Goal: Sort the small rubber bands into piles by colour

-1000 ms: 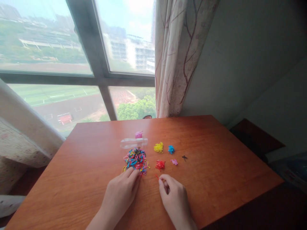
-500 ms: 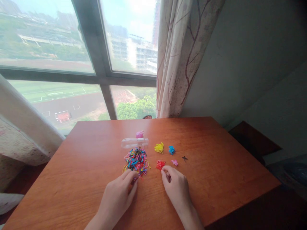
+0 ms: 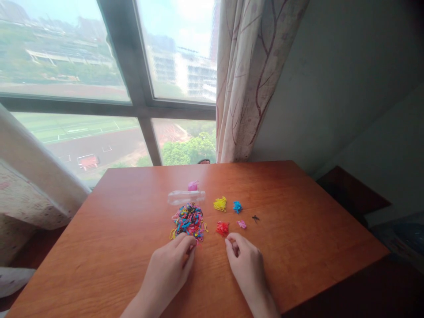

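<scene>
A heap of mixed coloured rubber bands [image 3: 188, 221] lies mid-table. My left hand [image 3: 167, 271] rests flat on the wood, its fingertips touching the heap's near edge; the fingers are stretched out and hold nothing I can see. My right hand [image 3: 247, 263] sits just below a small red pile of bands [image 3: 222, 228], with fingers curled in to the thumb and no band visible between them. Further piles lie to the right of the heap: yellow [image 3: 219, 203], blue [image 3: 236, 206], pink [image 3: 241, 224] and a tiny black one [image 3: 255, 217].
A clear plastic bottle [image 3: 185, 197] lies on its side behind the heap, with a pink cap [image 3: 192, 185] behind it. The wooden table [image 3: 115, 229] stands against a window and a patterned curtain [image 3: 251, 79]. A darker piece of furniture [image 3: 354, 190] stands at the right.
My right hand, pinching a red band a second ago, reached up to the red pile and has drawn slightly back without it. My left hand stayed at the heap's edge.
</scene>
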A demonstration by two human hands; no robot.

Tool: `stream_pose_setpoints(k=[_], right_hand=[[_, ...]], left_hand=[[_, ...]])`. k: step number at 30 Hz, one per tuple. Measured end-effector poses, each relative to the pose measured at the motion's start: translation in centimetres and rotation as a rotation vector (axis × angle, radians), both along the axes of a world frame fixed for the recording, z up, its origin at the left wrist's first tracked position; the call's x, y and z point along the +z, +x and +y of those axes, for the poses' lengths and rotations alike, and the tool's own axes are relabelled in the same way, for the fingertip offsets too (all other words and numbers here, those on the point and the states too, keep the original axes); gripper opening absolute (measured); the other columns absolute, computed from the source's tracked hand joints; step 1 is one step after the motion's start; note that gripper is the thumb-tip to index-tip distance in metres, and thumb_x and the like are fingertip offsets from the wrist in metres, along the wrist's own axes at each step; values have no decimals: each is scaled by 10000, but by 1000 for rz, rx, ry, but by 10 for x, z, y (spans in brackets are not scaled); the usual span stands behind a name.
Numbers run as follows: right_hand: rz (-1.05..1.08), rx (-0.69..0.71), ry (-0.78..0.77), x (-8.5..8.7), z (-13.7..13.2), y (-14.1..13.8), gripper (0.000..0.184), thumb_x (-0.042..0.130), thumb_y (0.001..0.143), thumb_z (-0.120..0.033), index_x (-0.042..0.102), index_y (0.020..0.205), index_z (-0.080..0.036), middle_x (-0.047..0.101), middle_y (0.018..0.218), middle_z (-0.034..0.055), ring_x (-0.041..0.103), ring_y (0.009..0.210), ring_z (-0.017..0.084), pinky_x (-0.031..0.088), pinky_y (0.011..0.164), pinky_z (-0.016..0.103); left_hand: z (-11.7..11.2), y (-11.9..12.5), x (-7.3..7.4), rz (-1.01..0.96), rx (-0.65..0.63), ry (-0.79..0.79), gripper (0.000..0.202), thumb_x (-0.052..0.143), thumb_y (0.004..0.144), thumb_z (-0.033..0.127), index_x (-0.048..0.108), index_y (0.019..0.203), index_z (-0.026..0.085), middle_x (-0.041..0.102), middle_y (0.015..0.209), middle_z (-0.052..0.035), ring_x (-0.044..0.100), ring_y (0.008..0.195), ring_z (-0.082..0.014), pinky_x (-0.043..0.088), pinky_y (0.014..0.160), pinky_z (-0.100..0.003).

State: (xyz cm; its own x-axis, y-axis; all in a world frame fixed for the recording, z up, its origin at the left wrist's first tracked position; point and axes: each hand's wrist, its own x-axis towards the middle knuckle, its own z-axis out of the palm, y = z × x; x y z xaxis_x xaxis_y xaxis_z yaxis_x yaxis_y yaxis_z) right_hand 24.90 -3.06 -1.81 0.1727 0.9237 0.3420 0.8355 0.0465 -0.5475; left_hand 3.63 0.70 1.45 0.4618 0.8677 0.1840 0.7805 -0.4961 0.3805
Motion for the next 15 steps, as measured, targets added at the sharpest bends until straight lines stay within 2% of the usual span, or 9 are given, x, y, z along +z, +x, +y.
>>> stream_pose_setpoints(k=[5,9,15], right_hand=[[71,6,-31,-4,-12,1,236,473,959,-284,644,807,-227,611,614,-26,581,537,134,383,569,215],[111,14,-44,-4,-15,3,223,472,952,-278,643,818,-228,653,669,-6,613,574,145,408,578,211],[139,18,-75,-3,-15,3,208,468,941,-239,637,819,-229,647,666,-7,611,582,151,414,581,214]], left_hand=[[7,30,11,137,-62,-26,240,381,976,213,598,875,235,675,853,-6,661,735,-166,435,625,-252],[15,60,19,247,-83,-82,229,389,967,199,607,901,227,685,890,-22,674,783,-181,426,614,-261],[23,84,18,303,-63,-111,171,450,914,149,616,908,187,694,915,-60,690,812,-216,433,602,-276]])
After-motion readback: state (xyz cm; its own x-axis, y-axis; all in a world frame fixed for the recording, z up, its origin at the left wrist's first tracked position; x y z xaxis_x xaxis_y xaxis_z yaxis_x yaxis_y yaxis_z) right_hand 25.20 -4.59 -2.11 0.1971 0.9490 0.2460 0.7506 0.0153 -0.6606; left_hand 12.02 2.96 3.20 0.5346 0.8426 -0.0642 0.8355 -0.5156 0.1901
